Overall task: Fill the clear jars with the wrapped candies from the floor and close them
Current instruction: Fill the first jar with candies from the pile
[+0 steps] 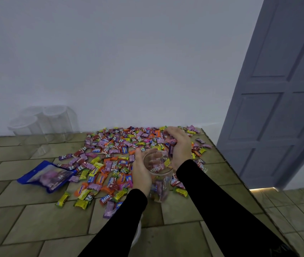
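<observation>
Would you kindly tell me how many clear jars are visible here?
4 at least: one jar held in the left hand, and three empty jars by the wall. They are faint; more may be hidden.

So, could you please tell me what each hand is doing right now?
Left hand: holds the clear jar, fingers wrapped round its side.
Right hand: curled round a clutch of wrapped candies above the jar.

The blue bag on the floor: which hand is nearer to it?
The left hand. It grips the clear jar, with scattered candies between it and the blue bag. The right hand holds candies beyond the jar, farther from the bag.
</observation>
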`<state>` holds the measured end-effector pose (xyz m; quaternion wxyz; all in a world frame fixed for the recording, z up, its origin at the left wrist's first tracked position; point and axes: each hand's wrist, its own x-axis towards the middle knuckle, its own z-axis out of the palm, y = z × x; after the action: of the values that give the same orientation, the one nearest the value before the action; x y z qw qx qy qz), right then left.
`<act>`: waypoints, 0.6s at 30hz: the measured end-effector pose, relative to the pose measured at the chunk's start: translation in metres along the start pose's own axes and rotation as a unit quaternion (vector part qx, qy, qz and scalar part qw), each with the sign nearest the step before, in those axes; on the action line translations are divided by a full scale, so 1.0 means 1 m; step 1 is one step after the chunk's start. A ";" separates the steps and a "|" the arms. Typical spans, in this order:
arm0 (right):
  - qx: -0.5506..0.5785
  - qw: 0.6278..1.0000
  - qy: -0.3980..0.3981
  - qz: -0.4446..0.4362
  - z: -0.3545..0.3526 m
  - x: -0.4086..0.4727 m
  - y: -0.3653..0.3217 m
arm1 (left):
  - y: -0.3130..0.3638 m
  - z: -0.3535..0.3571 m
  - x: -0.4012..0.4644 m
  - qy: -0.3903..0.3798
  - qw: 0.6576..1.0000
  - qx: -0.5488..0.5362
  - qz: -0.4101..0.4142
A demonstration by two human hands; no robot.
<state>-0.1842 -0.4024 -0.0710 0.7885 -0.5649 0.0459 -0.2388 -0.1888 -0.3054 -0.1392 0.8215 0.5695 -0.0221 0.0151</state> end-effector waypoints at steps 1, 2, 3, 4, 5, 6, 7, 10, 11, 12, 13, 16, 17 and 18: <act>-0.008 1.000 -0.019 -0.004 0.000 0.000 -0.001 | -0.001 0.000 0.001 -0.003 1.000 -0.004 0.000; -0.017 0.999 -0.039 -0.004 0.000 0.000 -0.001 | -0.001 0.000 0.002 -0.002 1.000 -0.005 -0.002; -0.025 0.998 -0.059 -0.002 0.000 0.000 -0.001 | -0.001 0.000 0.002 -0.005 1.000 -0.004 -0.001; -0.037 0.997 -0.074 -0.002 0.000 0.001 -0.001 | -0.001 0.000 0.003 -0.001 1.000 -0.004 -0.002; -0.051 0.995 -0.084 -0.003 0.000 0.001 0.000 | -0.001 0.000 0.004 0.001 1.000 -0.005 -0.003; -0.066 0.993 -0.093 -0.007 0.000 0.001 0.001 | -0.002 -0.001 0.005 0.007 1.000 -0.006 -0.007; -0.080 0.992 -0.101 -0.014 0.001 0.001 0.001 | -0.003 -0.001 0.007 0.011 1.000 -0.007 -0.010; -0.113 0.986 -0.116 -0.044 0.000 0.002 0.004 | -0.005 -0.002 0.010 0.014 1.000 -0.003 -0.009; -0.115 0.985 -0.120 -0.051 -0.001 0.002 0.004 | -0.004 -0.002 0.010 0.012 1.000 -0.003 -0.007; -0.110 0.985 -0.122 -0.054 -0.001 0.001 0.004 | -0.004 -0.002 0.010 0.014 1.000 -0.002 -0.003; -0.105 0.985 -0.123 -0.059 -0.001 0.001 0.004 | -0.004 -0.001 0.010 0.013 1.000 -0.002 0.003; -0.101 0.986 -0.113 -0.068 0.000 0.001 0.005 | -0.004 -0.001 0.011 0.017 1.000 -0.006 0.003; -0.095 0.987 -0.111 -0.062 0.001 0.001 0.005 | -0.005 -0.001 0.011 0.018 1.000 -0.005 0.004; -0.087 0.988 -0.112 -0.053 0.001 0.001 0.005 | -0.004 -0.001 0.011 0.019 1.000 -0.004 0.007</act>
<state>-0.1812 -0.4004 -0.0747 0.7229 -0.6559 -0.0526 -0.2109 -0.1772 -0.3062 -0.1429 0.8240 0.5656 -0.0107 0.0314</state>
